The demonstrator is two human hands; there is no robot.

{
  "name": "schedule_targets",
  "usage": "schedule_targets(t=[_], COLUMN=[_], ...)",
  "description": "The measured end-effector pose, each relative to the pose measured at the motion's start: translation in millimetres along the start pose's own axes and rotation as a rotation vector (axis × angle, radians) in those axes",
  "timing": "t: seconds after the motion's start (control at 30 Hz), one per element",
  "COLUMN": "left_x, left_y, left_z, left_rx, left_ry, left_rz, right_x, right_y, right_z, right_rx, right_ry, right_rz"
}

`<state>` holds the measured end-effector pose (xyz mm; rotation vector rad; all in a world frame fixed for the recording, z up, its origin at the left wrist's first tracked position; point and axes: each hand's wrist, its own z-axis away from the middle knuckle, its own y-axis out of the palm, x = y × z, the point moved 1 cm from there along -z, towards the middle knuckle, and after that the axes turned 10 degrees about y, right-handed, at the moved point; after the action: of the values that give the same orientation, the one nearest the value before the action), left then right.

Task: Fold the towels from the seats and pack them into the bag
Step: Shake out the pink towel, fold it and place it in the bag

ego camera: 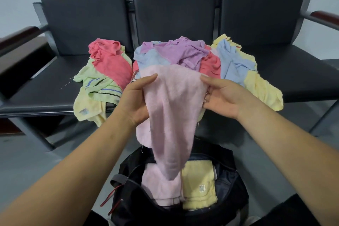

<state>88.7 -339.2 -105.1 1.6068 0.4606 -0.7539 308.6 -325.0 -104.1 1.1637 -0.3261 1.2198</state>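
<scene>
- Clearly, your left hand and right hand each pinch an upper corner of the pink towel.
- It looks light and limp; grip the corners to fold.

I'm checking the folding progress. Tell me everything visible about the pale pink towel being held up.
The pale pink towel looks like soft, fuzzy terry cloth with loose threads at its edges. It is not folded yet: the left hand and right hand grip its top edge, and it hangs in a narrowing drape in front of the towel heap on the seat. Its lower tip dangles over the open black bag; whether it touches anything inside is unclear.
</scene>
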Motion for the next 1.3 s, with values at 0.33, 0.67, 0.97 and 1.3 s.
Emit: schedule_targets(t=[0.33,0.67,0.97,1.3], left_x=[-15.8,-19.4,-25.8,-27.2], left_y=[-18.8,-10.9,-18.3,-18.6], left_z=[-8.9,-9.5,-10.4,-7.4], left_rx=[-0.014,0.060,-0.061,-0.072], left_ry=[0.162,0.319,0.398,0.458], left_rz=[-0.728,-0.775,-0.900,-1.158], right_x=[19.9,22.3,25.9,28.1], right_y=[-5.6,-14.8,-19.8,-26.6], right_z=[7.0,8.4,-0.5,-2.1], right_rx=[-0.159,-0.104,-0.226,-0.160], right_ry=[-0.289,-0.335,-0.305,-0.304], right_rz=[0.054,0.258,0.181,0.216])
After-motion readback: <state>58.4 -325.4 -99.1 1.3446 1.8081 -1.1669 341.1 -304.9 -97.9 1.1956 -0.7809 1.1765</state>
